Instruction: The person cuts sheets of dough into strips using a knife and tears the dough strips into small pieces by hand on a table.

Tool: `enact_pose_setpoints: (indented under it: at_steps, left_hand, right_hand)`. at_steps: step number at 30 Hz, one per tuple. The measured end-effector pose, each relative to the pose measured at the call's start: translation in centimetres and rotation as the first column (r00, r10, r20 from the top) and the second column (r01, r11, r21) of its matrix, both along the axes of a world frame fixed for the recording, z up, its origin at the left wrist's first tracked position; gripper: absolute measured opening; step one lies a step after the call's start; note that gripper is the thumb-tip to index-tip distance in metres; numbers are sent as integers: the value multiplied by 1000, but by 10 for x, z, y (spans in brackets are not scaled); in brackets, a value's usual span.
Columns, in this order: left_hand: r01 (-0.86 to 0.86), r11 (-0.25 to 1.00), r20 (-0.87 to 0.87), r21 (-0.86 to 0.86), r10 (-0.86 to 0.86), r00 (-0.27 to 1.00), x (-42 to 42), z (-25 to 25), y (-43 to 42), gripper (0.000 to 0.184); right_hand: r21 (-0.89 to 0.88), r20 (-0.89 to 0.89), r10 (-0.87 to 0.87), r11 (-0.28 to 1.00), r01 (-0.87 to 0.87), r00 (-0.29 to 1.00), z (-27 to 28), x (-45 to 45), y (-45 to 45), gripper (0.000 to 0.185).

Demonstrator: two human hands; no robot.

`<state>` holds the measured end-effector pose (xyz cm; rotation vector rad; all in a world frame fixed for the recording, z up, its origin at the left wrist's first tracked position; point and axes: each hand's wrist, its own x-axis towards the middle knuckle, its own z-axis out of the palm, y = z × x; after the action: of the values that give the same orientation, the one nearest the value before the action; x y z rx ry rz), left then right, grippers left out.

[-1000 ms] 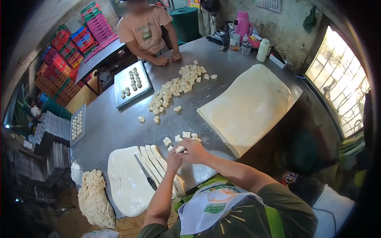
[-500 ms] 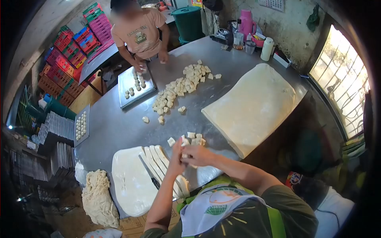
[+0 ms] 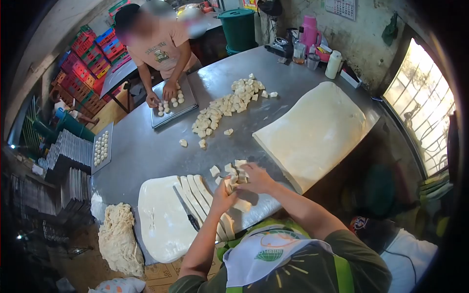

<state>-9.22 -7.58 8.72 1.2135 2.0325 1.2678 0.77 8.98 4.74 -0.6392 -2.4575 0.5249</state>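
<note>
Near the table's front edge, my left hand [image 3: 223, 198] has its fingers closed around dough pieces. My right hand [image 3: 257, 178] is spread beside it, its fingers touching the small cluster of dough pieces [image 3: 240, 163]. A short dough strip [image 3: 242, 205] lies just below my hands. To the left are several cut dough strips [image 3: 200, 193] and a knife [image 3: 187, 208] resting along a thick dough slab [image 3: 161, 222]. Whether my right fingers grip a piece is hard to make out.
A large dough sheet [image 3: 317, 132] covers the table's right side. Dough pieces [image 3: 229, 101] lie mid-table. Across it, a person [image 3: 163, 53] has both hands over a tray [image 3: 188, 105] of dough balls. Rough dough [image 3: 119, 239] sits at the left edge; bottles [image 3: 333, 64] stand at the back right.
My hands, close together before, are now apart, with my right hand open toward the cluster. A short strip shows below them. The other person has moved over the tray, both hands on the dough balls.
</note>
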Motion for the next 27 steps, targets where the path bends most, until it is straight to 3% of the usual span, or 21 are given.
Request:
enact_pose_setpoints:
  at_steps: [2, 3, 6, 7, 10, 11, 12, 13, 14, 15, 16, 17, 18, 20, 21, 22, 24, 25, 27]
  left_hand:
    - [-125, 954, -202, 271, 183, 962, -2, -9, 16, 36]
    - [-121, 955, -202, 272, 180, 963, -6, -4, 23, 36]
    - [59, 906, -265, 420, 60, 962, -29, 10, 26, 36]
    - [47, 908, -267, 417, 73, 961, -29, 0, 22, 36]
    - [4, 983, -138, 184, 22, 990, -41, -50, 26, 30]
    - [-48, 989, -169, -139, 24, 985, -25, -29, 28, 27]
    - [-117, 888, -194, -444, 32, 981, -6, -7, 29, 24]
    - [-5, 920, -286, -391, -116, 951, -4, -19, 22, 23]
    - [114, 930, -387, -350, -255, 886, -3, -32, 15, 22]
    - [255, 951, -339, -174, -301, 891, 8, -10, 14, 29]
    - [383, 924, -297, 6, -364, 883, 21, 12, 9, 39]
    - [357, 934, -296, 6, -339, 893, 20, 5, 6, 39]
    - [199, 977, -148, 71, -187, 971, 7, -4, 14, 42]
    - [-117, 987, 195, 109, 95, 976, -9, -16, 13, 49]
    - [-126, 986, 199, 111, 102, 975, -11, -18, 10, 49]
    - [-73, 978, 42, 198, 66, 997, -16, -7, 14, 50]
    - [71, 947, -262, 315, 15, 965, -22, 8, 16, 52]
    - [66, 950, -249, 305, 12, 968, -27, 3, 14, 52]
    - [45, 965, -71, 260, -27, 997, -51, -13, 20, 47]
  right_hand:
    - [-308, 80, 433, 867, -391, 898, 27, -8, -2, 41]
    - [-307, 80, 429, 869, -388, 900, 38, -8, -3, 41]
    - [-310, -293, 468, 778, -546, 834, 60, -5, -16, 40]
    - [-311, -295, 479, 770, -557, 827, 61, -6, -20, 40]
    - [-384, -164, 219, 884, -267, 962, 68, -19, -23, 35]
    - [-379, -176, 231, 881, -283, 957, 60, -21, -19, 35]
    - [-318, -74, 197, 924, -211, 978, 40, -19, -10, 36]
    - [-245, 24, 161, 958, -151, 987, 21, -17, -2, 38]
    - [-258, 247, 185, 959, -120, 951, 11, -15, 8, 38]
    - [-249, 459, 193, 965, -83, 867, 1, -14, 24, 38]
    - [-285, 403, 150, 958, -32, 903, -15, -7, 33, 36]
    - [-328, 358, 109, 944, 16, 927, -30, -2, 32, 34]
    - [-315, 349, 133, 949, -18, 928, -15, -13, 28, 34]
    - [-262, 29, 247, 937, -231, 969, 17, -8, 0, 32]
    - [-214, -124, 296, 924, -317, 947, 30, -4, -8, 33]
    - [-201, -126, 301, 925, -322, 945, 38, -10, -7, 33]
    - [-339, -96, 438, 830, -443, 894, 45, -14, -10, 35]
    - [-422, -85, 504, 763, -490, 859, 48, -10, -18, 36]
    - [-389, -105, 438, 808, -442, 893, 64, -21, -29, 34]
